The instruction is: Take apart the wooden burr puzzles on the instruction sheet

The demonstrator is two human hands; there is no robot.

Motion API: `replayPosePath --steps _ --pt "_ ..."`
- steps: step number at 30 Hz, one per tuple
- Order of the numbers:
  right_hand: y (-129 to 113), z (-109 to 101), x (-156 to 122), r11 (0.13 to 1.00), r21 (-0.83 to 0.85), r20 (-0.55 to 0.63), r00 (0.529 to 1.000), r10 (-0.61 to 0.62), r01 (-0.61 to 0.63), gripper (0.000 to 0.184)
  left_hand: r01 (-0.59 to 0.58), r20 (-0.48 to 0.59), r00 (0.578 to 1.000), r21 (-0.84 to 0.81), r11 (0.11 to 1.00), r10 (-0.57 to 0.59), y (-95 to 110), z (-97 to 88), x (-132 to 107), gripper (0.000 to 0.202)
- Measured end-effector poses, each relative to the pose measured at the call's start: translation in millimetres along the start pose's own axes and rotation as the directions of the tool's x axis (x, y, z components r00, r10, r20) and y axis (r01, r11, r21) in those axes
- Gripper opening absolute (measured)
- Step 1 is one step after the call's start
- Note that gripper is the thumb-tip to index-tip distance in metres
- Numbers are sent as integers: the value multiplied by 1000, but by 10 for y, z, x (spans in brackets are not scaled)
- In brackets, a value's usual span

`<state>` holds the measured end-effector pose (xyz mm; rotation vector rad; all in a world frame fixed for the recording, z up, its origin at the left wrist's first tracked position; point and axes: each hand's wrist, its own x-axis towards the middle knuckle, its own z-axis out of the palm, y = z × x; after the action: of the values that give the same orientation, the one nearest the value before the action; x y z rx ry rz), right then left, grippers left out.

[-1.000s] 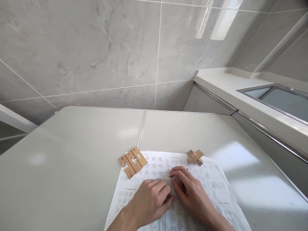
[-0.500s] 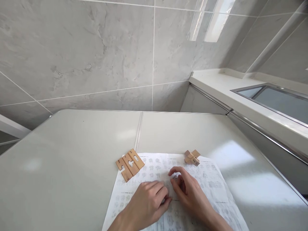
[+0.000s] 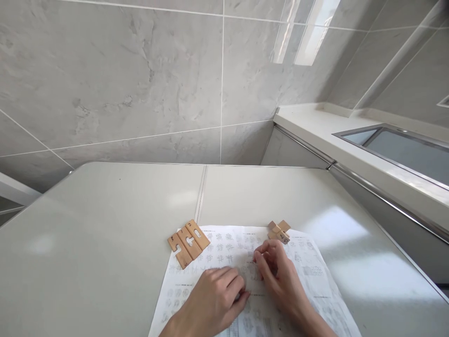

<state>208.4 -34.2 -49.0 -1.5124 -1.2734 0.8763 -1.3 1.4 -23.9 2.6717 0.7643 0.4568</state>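
Head view, slats: three flat, light-brown wooden slats (image 3: 194, 249) with cut-outs lie side by side, overlapping the far left corner of the printed sheet.
Slats' long axis: oblique, from far left to near right; the handwritten numerals 3, 1 and 2, read from left to right, mark the far ends.
Cut-outs: the slat marked 2 has a closed oblong slot; the slat marked 1, a more irregular opening; the slat marked 3, a notch open along its left side.
Cross: a light-brown wooden cross-shaped block (image 3: 279, 230) of interlocked pieces rests near the sheet's far edge, right of centre. Its arms splay diagonally; the inked arm points toward the near right.
Left hand: the left hand (image 3: 222, 295) lies back upward over the sheet, fingers curled under and thumb along their side; whether it encloses anything cannot be told.
Right hand: the right hand (image 3: 278, 271) is turned on its side, fingers loosely bent, thumb close to the index finger. It sits just nearer than the cross; contact with it, and any small object between the fingertips, cannot be told.
Sheet: a white paper sheet (image 3: 238, 262) printed with small grey diagrams lies beneath both hands.
Support: a pale, glossy, seamed table (image 3: 122, 220) before a grey marbled tile wall (image 3: 147, 84).
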Motion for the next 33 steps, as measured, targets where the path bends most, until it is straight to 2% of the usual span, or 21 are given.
replayPosePath --steps 3,5,9,12,17,23,24,26,29,31,33 --pt "-15 -19 26 995 95 -92 995 45 -37 30 10 8 1000 -5 1000 -10 -5 13 -4 18" --pt "-44 -21 38 977 193 -118 986 117 -93 38 10 13 1000 -7 1000 -10 -10 19 -3 19" --pt "-107 -27 55 922 328 -101 963 249 -204 54 -1 6 1000 -4 1000 1 -10 17 -2 20" --pt "-142 -66 72 889 390 -85 952 293 -239 58 8 6 1000 -8 1000 -8 -1 7 -6 19" --pt "-168 -143 100 857 440 -91 936 340 -269 50 2 -14 1000 -15 1000 -3 -8 1 -11 19" --pt "-178 -152 98 905 350 -89 953 289 -242 31 13 -47 999 -87 996 -17 7 -18 16 22" --pt "-182 -148 96 913 333 -74 959 274 -235 31 43 -57 997 -147 988 -51 20 -33 26 21" --pt "-194 -137 87 924 309 -33 968 248 -226 33 164 -55 980 -320 933 -192 44 -70 49 20" --pt "-232 -119 59 924 316 72 977 201 -213 35 353 -25 900 -545 761 -435 50 -127 77 20" --pt "-275 -109 32 901 374 177 971 163 -220 35 392 -38 850 -619 680 -525 26 -147 78 24" --pt "-326 -104 4 856 448 298 946 129 -258 36 392 -42 824 -678 622 -565 -7 -159 66 34"
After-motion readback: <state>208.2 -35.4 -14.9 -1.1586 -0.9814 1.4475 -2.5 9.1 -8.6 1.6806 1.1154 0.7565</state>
